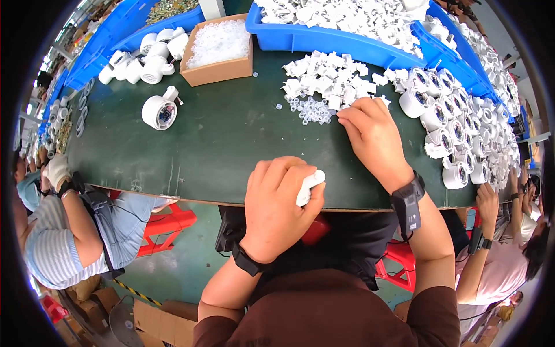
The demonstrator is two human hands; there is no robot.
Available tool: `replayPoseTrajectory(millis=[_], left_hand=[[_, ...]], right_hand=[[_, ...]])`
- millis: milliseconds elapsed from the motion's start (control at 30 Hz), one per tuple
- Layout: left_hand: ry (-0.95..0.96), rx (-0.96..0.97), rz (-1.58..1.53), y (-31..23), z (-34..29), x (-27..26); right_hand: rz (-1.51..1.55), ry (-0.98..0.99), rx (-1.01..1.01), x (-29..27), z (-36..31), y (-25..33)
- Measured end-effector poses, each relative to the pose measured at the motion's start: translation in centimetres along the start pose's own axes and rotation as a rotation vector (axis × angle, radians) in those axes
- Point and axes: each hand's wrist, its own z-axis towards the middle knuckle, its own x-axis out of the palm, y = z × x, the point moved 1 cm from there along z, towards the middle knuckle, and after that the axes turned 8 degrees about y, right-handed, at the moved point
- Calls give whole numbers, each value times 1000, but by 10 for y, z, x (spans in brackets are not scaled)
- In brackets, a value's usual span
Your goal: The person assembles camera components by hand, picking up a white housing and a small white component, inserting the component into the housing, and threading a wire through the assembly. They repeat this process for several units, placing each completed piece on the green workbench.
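White part (311, 186): clasping it in the curled left hand (276, 199) at the near edge of the table (231, 127), letting its rounded end poke out by the thumb and hiding the rest behind the fingers. Reaching farther out with the right hand (373, 136), bending its fingers down beside the rings (311, 110) and clips (329, 75); being unable to tell whether pinching anything there. Having the clear rings lying just left of the right fingertips and the white clips heaping just beyond. Wearing a wristband (248, 260) below the left hand and a black device (409, 208) below the right. Seeing a lone unit (157, 113) lying ahead and left of the left hand, with a carton (222, 70) and white housings (154, 69) standing beyond it. Facing a blue bin (289, 38) beyond the right hand, with units (440, 115) crowding to that hand's right. Sharing the table with a gloved hand (56, 170), well left of the left hand.
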Motion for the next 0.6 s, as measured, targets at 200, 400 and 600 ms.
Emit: replayPoseTrajectory(millis=[200,400,600], left_hand=[[24,1,-6,3,0,-2],[60,-16,-14,4,-2,-7],[67,32,-19,8,-1,-7]], right_hand=[[38,12,16,-3,3,-3],[963,217,424,-33,-22,41],[1122,254,226,-21,-40,59]])
